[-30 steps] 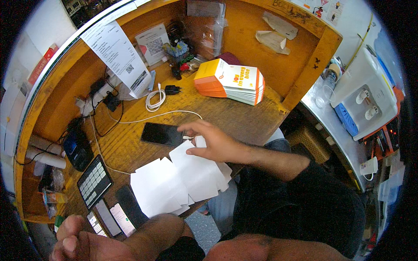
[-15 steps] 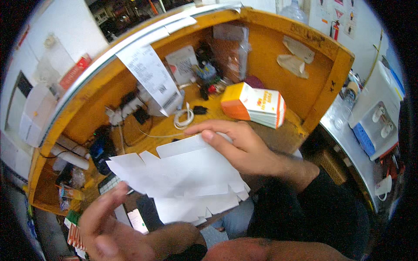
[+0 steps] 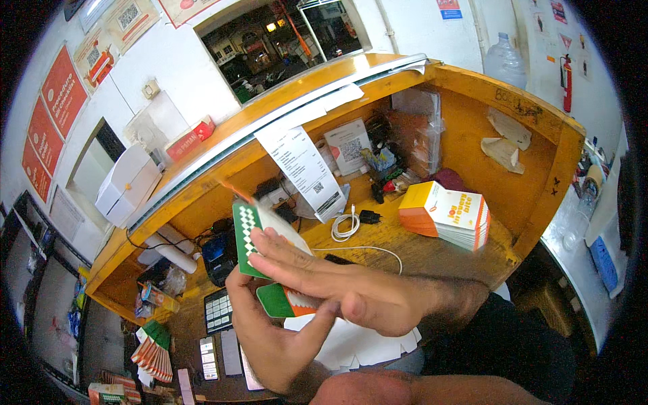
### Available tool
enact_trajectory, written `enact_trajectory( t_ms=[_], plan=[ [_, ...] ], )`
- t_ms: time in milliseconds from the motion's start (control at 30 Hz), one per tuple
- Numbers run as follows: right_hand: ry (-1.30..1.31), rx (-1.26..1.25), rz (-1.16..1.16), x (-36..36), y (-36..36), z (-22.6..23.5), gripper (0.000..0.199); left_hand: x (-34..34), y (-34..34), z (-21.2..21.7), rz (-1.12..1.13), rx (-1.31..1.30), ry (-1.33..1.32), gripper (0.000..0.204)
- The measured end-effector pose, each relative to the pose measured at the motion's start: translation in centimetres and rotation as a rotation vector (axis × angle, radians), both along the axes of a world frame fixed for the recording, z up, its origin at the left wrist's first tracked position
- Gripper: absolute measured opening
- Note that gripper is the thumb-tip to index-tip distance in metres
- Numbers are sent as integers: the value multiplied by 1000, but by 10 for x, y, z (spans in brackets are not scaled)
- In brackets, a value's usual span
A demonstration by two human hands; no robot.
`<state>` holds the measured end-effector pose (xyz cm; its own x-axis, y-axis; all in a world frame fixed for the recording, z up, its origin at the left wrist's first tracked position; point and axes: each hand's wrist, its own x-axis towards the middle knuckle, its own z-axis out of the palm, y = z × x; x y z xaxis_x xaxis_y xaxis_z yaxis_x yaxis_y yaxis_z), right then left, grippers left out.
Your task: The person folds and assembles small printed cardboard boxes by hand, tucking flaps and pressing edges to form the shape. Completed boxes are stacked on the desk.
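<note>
In front of me, above the desk, my left hand (image 3: pixel 270 337) is closed round a green, white and orange printed card carton (image 3: pixel 248 229), part folded. My right hand (image 3: pixel 371 293) lies flat against it with fingers stretched out and pressed together. A lower green and orange flap (image 3: pixel 273 300) shows between the two hands. The rest of the carton is hidden behind the fingers. Under my wrists lies a white die-cut card sheet (image 3: pixel 358 344) with notched edges.
A stack of orange and white flat cartons (image 3: pixel 442 216) stands at the right. A long receipt (image 3: pixel 300 172) hangs from the counter edge. Near it lie a coiled white cable (image 3: pixel 344 226) and a black adapter (image 3: pixel 369 217). At lower left are a keypad (image 3: pixel 217 310), a phone (image 3: pixel 208 358) and fanned cartons (image 3: pixel 154 354).
My right hand has let go of the white sheet, which now lies lower. Both hands have come together at a green and orange carton, the left closing round it. The view has tilted up.
</note>
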<state>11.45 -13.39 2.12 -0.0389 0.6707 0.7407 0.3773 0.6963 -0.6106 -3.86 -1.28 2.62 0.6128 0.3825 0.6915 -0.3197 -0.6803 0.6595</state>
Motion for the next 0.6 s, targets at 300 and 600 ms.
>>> enact_trajectory(
  t_ms=[300,600],
  plan=[
    [353,-11,-236,25,-18,6,58,17,-6,4,112,418,67,37],
    [372,-169,-144,49,-18,7,44,28,-20,5,135,697,97,50]
  ],
)
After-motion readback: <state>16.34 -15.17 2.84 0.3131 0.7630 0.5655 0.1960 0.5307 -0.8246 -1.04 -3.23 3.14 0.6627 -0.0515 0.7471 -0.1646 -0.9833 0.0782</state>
